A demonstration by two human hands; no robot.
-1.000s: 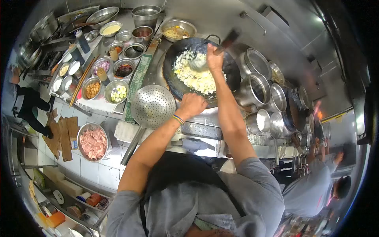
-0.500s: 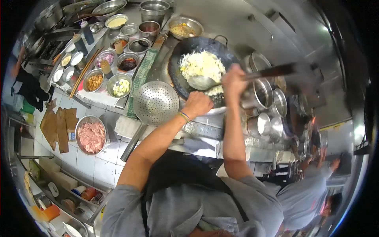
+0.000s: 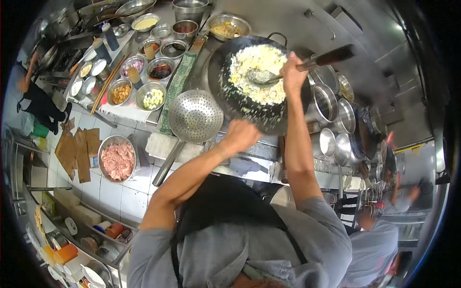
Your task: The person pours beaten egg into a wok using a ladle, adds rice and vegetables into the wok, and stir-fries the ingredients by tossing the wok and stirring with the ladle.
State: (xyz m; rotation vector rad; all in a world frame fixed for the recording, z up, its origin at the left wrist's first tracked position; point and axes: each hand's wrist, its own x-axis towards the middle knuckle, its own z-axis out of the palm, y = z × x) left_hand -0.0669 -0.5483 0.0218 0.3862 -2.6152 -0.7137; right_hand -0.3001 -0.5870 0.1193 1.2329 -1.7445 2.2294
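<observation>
A dark wok (image 3: 225, 103) holds fried rice with yellow egg bits (image 3: 261, 55), with loose grains scattered down its near side. My left hand (image 3: 243, 136) is closed in a fist at the wok's near rim, gripping it there; the exact part held is hidden under the fingers. Above the wok's right side, my right hand (image 3: 293, 77) is wrapped round the dark handle of a ladle (image 3: 328, 56). The ladle's metal bowl rests among the rice. Left of the wok lies a perforated strainer (image 3: 196, 115), its long handle pointing toward me.
Bowls of ingredients, sauce bottles (image 3: 101, 49) and chopsticks (image 3: 109, 86) crowd the left counter. A basin of raw meat (image 3: 117, 158) stands below it, near flattened cardboard (image 3: 79, 151). Metal pots (image 3: 325, 102) line the right. Other people (image 3: 370, 249) are at right and far left.
The wok has shifted slightly right and its rice has spread, with grains strewn toward me. My right hand has moved up and right, and the ladle now sits in the middle of the rice.
</observation>
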